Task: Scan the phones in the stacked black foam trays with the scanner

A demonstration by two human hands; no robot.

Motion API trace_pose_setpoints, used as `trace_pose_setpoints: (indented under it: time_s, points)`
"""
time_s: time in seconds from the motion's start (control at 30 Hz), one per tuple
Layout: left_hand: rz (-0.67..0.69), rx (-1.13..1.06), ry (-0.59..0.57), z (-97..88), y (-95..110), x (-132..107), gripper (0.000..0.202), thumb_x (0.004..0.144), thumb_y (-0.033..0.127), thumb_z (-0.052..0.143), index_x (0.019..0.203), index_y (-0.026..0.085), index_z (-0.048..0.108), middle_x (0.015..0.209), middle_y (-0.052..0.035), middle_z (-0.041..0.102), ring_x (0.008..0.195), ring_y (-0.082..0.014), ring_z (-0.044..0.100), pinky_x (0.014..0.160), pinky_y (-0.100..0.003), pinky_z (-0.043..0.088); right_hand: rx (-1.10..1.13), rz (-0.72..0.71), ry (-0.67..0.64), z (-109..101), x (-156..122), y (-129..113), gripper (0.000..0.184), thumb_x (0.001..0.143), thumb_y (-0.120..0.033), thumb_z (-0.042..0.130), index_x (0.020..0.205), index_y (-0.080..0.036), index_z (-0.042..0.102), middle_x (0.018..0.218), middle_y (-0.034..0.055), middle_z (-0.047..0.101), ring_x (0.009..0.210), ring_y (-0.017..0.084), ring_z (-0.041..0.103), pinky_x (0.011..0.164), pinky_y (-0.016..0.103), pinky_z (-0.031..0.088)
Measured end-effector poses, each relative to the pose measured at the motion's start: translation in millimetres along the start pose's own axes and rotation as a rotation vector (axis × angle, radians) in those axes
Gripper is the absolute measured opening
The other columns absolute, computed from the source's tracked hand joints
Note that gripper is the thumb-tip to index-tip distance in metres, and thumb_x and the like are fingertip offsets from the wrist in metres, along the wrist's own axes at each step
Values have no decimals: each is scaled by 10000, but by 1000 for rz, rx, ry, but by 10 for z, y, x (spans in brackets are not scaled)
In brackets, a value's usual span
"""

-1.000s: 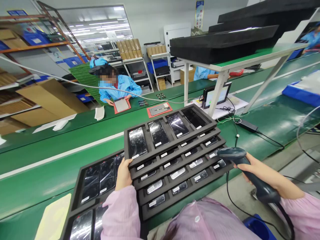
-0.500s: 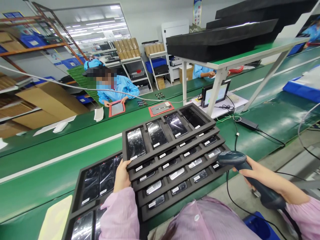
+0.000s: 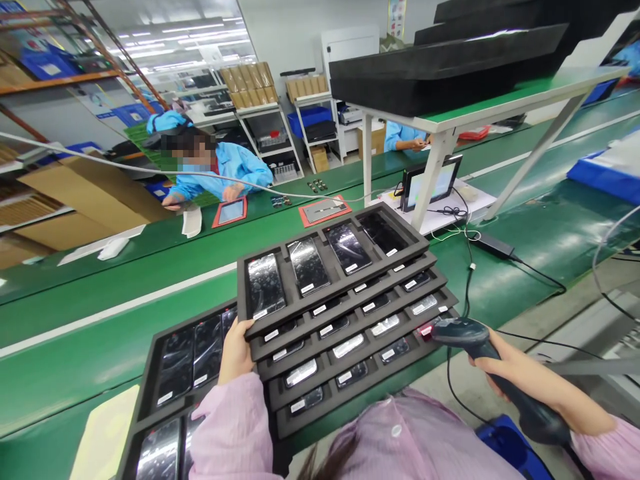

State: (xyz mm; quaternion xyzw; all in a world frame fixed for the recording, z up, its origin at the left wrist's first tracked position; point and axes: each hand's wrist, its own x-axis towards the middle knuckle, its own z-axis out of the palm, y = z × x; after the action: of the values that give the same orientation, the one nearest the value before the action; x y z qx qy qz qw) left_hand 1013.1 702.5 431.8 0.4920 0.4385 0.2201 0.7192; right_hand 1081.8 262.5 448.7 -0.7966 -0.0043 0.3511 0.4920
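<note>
My right hand is wrapped round the handle of a dark barcode scanner. Red light from the scanner's head falls on a phone label at the right end of a lower tray. My left hand grips the left front corner of the top black foam tray, with its fingers partly hidden. Several such trays are stacked in steps, and screen-up phones with white labels along their near ends lie in the slots. Left of the stack, another black tray holds more phones.
A green conveyor bench runs across the view. A monitor and a power adapter with cables sit at the right, under a raised shelf bearing large black trays. Across the bench a co-worker in blue works beside red mats.
The scanner's head has come down slightly to the right end of a lower tray, and its red light now shows. Across the bench, the co-worker's hand has moved left to a white item.
</note>
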Motion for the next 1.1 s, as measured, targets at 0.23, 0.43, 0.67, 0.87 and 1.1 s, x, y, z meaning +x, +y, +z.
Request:
trace_pose_setpoints:
  time_s: [0.23,0.43,0.67,0.87,1.1]
  points:
    - [-26,-16,16,63,37,-69,288,439,205,547,719,201,479,507,64,470,499,-132,499,486,-233,441,-27,38,-121,193,46,49,874,632,-514,539,1323,-211,98,777,3,505,451,134,468,414,265,408]
    - [9,-36,-13,35,-1,-17,318,389,232,574,692,204,480,498,69,471,483,-114,440,473,-221,416,-28,57,27,181,-72,-25,738,660,-515,551,1241,-189,234,603,-29,480,482,156,462,453,258,414]
    - [13,-47,-17,35,-1,10,302,382,228,577,663,203,471,499,65,466,498,-113,433,489,-218,412,-47,90,132,114,-183,-135,709,646,-499,540,1223,-174,288,509,-36,460,479,166,446,458,256,387]
    - [3,-20,-10,53,12,-22,263,433,211,550,681,198,463,512,67,437,468,-99,410,493,-217,401,20,27,18,319,-132,-68,812,636,-443,540,1324,-198,184,707,-14,512,453,127,456,418,234,375]
    - [22,-37,-44,39,-17,2,246,445,212,541,674,197,451,513,74,413,474,-95,413,470,-197,362,48,3,-99,722,-41,-62,780,675,-415,513,1337,-217,150,838,0,514,446,90,440,394,213,360]
